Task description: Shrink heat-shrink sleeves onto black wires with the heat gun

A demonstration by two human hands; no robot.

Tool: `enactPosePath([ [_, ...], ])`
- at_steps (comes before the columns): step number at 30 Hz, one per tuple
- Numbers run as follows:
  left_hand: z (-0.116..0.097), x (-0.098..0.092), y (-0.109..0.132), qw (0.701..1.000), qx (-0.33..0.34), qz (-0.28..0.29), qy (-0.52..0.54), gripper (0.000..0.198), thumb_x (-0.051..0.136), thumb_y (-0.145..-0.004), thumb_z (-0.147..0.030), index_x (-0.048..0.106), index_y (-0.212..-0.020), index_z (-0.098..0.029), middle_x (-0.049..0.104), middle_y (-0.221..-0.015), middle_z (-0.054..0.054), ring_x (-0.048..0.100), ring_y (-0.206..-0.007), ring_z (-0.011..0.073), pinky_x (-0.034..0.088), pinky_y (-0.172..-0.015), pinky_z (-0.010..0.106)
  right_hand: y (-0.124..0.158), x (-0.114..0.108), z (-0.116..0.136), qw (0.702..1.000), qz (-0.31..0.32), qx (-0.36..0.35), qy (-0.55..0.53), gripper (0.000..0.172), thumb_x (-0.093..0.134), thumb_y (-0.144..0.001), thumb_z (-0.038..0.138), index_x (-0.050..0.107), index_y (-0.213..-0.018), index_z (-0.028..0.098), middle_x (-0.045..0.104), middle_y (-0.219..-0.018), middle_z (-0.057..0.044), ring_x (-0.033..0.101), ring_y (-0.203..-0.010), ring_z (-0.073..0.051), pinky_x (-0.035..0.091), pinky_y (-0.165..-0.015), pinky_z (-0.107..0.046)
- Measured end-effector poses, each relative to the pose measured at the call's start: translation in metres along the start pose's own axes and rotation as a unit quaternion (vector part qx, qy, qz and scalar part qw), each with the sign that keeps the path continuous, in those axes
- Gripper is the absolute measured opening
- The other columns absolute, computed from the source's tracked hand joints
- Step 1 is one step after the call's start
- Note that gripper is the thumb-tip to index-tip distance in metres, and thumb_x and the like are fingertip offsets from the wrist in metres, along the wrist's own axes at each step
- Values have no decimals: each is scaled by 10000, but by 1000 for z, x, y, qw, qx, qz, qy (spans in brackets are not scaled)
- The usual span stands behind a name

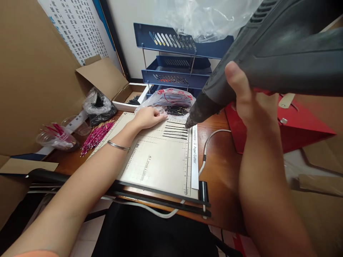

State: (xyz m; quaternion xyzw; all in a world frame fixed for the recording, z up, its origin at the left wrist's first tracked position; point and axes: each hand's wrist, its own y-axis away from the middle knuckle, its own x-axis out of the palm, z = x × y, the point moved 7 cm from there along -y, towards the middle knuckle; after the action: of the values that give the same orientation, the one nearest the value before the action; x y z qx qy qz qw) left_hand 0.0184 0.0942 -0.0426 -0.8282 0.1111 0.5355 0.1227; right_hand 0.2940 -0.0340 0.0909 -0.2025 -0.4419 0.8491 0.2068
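My right hand (pixel 242 92) is wrapped around a large black heat gun (pixel 257 60), its thumb along the body. The narrow nozzle points down and left, its tip just at the right ends of a row of several thin black wire pieces (pixel 175 131). These lie side by side, roughly parallel, on the cream board of a paper cutter (pixel 160 164). My left hand (pixel 150 117), a silver bangle on its wrist, rests at the board's far edge with fingers curled together; what they hold, if anything, is hidden. Beside it, a clear plastic bag (pixel 167 96) holds many black pieces with gold-coloured ends.
Magenta wire pieces (pixel 97 137) lie in a pile at the left, beside a clear plastic cup (pixel 60 139). Behind stand a small open carton (pixel 128 94) and blue tiered trays (pixel 174 76). A white cable (pixel 207 144) and a red bag (pixel 284 121) are at the right.
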Motion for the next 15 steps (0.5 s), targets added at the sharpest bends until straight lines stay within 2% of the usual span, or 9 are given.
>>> enactPosePath([
  [5, -2, -1, 2, 1000, 8, 6, 18, 716, 725, -986, -549, 379, -448, -227, 371, -447, 7, 342, -518, 174, 220, -658, 390, 0, 0, 8, 1000, -16, 16, 18, 365, 790, -967, 533, 772, -1170, 230, 747, -1403, -88, 654, -1445, -257, 431, -1343, -441],
  [9, -3, 1, 2, 999, 26, 19, 13, 677, 679, -1008, -499, 390, -461, -226, 370, -451, 2, 326, -513, 167, 207, -644, 389, 0, -4, 5, 998, -49, 17, 25, 443, 779, -990, 534, 762, -1304, 222, 742, -1428, -80, 652, -1448, -235, 377, -1385, -447],
  [13, -2, -1, 1, 999, 22, -4, 39, 635, 658, -999, -457, 361, -487, -227, 327, -467, -13, 308, -535, 162, 188, -629, 385, -2, -3, 1, 999, -12, -15, 28, 569, 800, -931, 656, 760, -1269, 201, 735, -1370, -84, 634, -1471, -298, 421, -1363, -529],
  [15, -1, -2, 0, 997, 9, -36, 65, 616, 678, -986, -430, 346, -510, -224, 319, -488, -24, 310, -556, 156, 193, -634, 378, -3, -5, -1, 1000, -13, -16, 22, 569, 786, -931, 686, 763, -1228, 202, 739, -1330, -74, 649, -1449, -304, 406, -1377, -535],
])
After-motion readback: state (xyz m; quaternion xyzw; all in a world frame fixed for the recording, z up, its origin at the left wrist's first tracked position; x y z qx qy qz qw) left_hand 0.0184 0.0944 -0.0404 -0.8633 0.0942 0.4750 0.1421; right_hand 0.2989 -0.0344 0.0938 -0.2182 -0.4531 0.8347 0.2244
